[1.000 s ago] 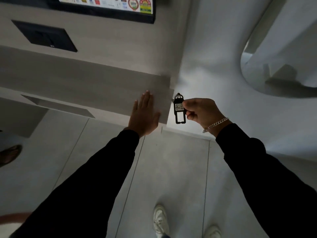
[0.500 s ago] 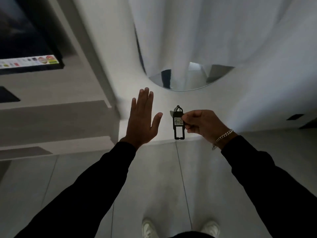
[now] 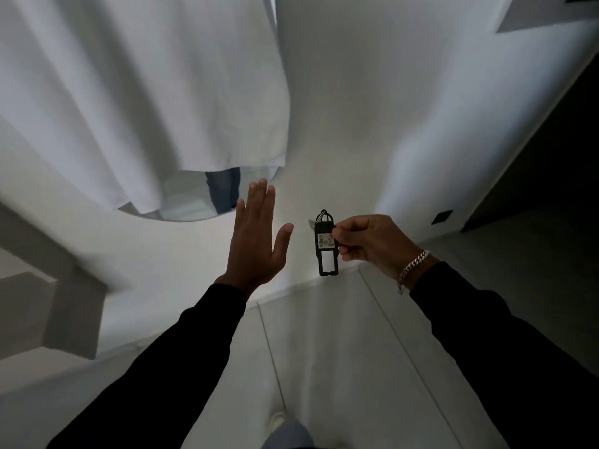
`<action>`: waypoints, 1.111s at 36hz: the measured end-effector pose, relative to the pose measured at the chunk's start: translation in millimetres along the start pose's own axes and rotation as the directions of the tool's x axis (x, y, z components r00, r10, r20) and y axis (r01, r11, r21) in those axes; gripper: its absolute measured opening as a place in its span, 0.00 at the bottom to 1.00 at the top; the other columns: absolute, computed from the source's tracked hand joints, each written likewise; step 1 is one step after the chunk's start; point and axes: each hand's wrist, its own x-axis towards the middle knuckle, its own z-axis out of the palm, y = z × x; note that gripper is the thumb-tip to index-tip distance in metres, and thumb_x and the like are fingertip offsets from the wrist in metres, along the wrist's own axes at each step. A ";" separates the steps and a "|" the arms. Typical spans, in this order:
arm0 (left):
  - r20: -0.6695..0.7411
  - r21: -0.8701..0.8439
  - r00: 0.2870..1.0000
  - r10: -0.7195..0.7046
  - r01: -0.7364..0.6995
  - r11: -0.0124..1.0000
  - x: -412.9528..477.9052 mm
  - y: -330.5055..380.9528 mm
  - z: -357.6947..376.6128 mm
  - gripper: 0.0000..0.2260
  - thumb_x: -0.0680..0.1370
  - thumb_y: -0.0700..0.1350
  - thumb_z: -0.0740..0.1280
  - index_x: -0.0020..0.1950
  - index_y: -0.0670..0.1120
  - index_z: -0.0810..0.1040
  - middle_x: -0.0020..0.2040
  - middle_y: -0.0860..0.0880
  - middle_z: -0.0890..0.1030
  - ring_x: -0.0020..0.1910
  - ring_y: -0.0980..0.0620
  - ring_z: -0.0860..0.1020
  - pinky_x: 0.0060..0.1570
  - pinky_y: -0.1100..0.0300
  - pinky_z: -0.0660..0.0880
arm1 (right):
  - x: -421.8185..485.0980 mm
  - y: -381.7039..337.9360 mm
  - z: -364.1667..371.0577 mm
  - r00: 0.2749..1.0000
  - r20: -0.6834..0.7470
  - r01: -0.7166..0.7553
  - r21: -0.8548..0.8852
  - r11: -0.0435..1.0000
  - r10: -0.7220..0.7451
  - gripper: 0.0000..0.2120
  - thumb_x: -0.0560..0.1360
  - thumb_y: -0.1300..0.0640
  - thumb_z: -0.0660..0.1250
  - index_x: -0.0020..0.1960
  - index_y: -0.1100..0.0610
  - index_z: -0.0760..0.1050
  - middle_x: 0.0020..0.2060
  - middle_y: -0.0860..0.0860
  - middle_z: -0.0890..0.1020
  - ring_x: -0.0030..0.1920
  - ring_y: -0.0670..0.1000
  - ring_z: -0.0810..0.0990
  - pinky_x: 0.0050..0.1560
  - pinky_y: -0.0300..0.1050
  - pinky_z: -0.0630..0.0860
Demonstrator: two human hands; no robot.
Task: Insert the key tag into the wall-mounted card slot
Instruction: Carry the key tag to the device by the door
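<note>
A black key tag (image 3: 325, 244) with a small label reading 402 and a metal ring on top hangs upright in front of the white wall. My right hand (image 3: 372, 243) pinches its right edge between thumb and fingers; a silver chain bracelet sits on that wrist. My left hand (image 3: 256, 241) is raised flat, fingers together and thumb out, holding nothing, a short way left of the tag. No card slot is clearly visible; a small dark plate (image 3: 441, 217) sits low on the wall at the right.
A white cloth (image 3: 146, 102) hangs over a round mirror (image 3: 194, 202) on the wall ahead. A grey ledge (image 3: 55, 306) juts out at the left. A dark opening (image 3: 551, 150) lies to the right. Pale floor tiles and my shoe (image 3: 275, 422) show below.
The view has swung to the right: the wooden panel and screen have left the frame, the cloth-covered mirror now lies ahead. Both hands keep their pose, the tag still pinched.
</note>
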 end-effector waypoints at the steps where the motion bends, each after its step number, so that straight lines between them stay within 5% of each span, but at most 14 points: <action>1: 0.007 -0.009 1.000 0.021 -0.021 1.000 10.8 7.3 9.2 0.31 0.83 0.54 0.54 0.80 0.37 0.55 0.82 0.39 0.54 0.82 0.42 0.49 0.80 0.38 0.50 | 3.4 -3.4 -14.3 1.000 -0.013 0.007 0.006 1.000 -0.006 0.01 0.71 0.65 0.70 0.42 0.61 0.79 0.34 0.56 0.80 0.29 0.49 0.76 0.33 0.40 0.80; 8: 0.028 -0.061 0.986 0.164 -0.162 0.985 103.2 49.2 82.3 0.31 0.83 0.53 0.55 0.80 0.37 0.53 0.82 0.39 0.53 0.82 0.43 0.47 0.81 0.40 0.48 | 42.2 -29.4 -117.2 0.994 -0.099 0.053 0.009 0.999 -0.052 0.02 0.71 0.66 0.70 0.41 0.60 0.79 0.35 0.57 0.80 0.29 0.49 0.77 0.32 0.40 0.80; 16: 0.019 -0.193 0.959 0.284 -0.276 0.942 222.1 99.2 185.0 0.29 0.83 0.50 0.57 0.79 0.36 0.58 0.81 0.37 0.56 0.82 0.41 0.51 0.80 0.38 0.53 | 95.1 -67.5 -237.4 0.937 -0.317 0.140 -0.043 0.989 -0.146 0.09 0.71 0.67 0.69 0.51 0.70 0.77 0.31 0.57 0.79 0.25 0.45 0.76 0.28 0.37 0.78; 22: -0.028 -0.260 0.935 0.354 -0.349 0.900 313.1 148.7 245.0 0.26 0.82 0.47 0.59 0.76 0.35 0.63 0.78 0.35 0.63 0.80 0.39 0.58 0.74 0.34 0.62 | 120.1 -92.9 -330.4 0.899 -0.409 0.151 -0.045 0.988 -0.156 0.07 0.72 0.66 0.69 0.49 0.66 0.78 0.31 0.56 0.79 0.28 0.47 0.77 0.30 0.37 0.78; 33: -0.107 -0.258 0.928 0.357 -0.373 0.892 414.6 260.5 379.8 0.26 0.82 0.47 0.60 0.77 0.35 0.63 0.79 0.37 0.63 0.81 0.40 0.57 0.79 0.38 0.55 | 161.4 -117.9 -519.0 0.891 -0.400 0.204 -0.076 0.976 -0.217 0.09 0.72 0.65 0.69 0.51 0.67 0.78 0.33 0.56 0.80 0.30 0.48 0.78 0.30 0.38 0.78; 40: -0.157 -0.189 0.964 0.217 -0.245 0.951 481.2 328.4 429.6 0.27 0.83 0.49 0.58 0.78 0.36 0.60 0.80 0.38 0.61 0.82 0.41 0.53 0.81 0.45 0.50 | 184.9 -161.5 -633.1 0.930 -0.299 0.198 -0.085 0.976 -0.215 0.06 0.73 0.65 0.68 0.49 0.65 0.77 0.38 0.60 0.80 0.31 0.49 0.78 0.32 0.39 0.80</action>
